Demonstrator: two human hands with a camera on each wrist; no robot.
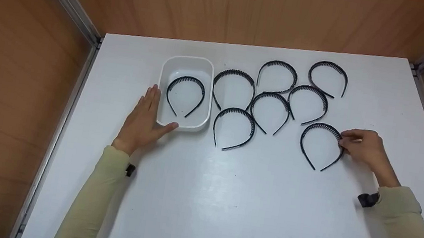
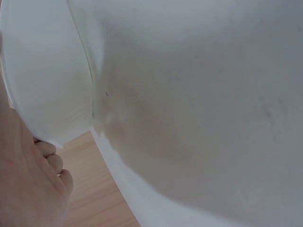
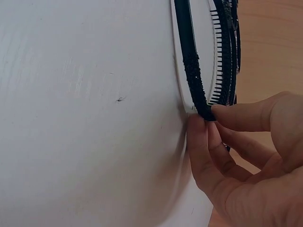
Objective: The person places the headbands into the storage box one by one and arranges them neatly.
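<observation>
In the head view my left hand (image 1: 140,125) lies along the left side of a white plastic tub (image 1: 208,112), fingers straight and thumb at its near rim. One black toothed headband (image 1: 188,77) lies inside the tub. The left wrist view shows the left hand (image 2: 28,175) against the tub's outer wall (image 2: 52,71). My right hand (image 1: 365,149) pinches the right side of another black headband (image 1: 323,126) between thumb and fingers. That pinch on the headband (image 3: 189,52) is close up in the right wrist view, with the right hand (image 3: 251,161) below it.
Several more black headbands lie right of the tub, among them one beside its wall (image 1: 236,72), a nearer one (image 1: 237,110) and one at the back right (image 1: 329,64). Some touch each other. Wooden panels (image 1: 254,7) enclose the white table (image 1: 223,213) at the back and sides.
</observation>
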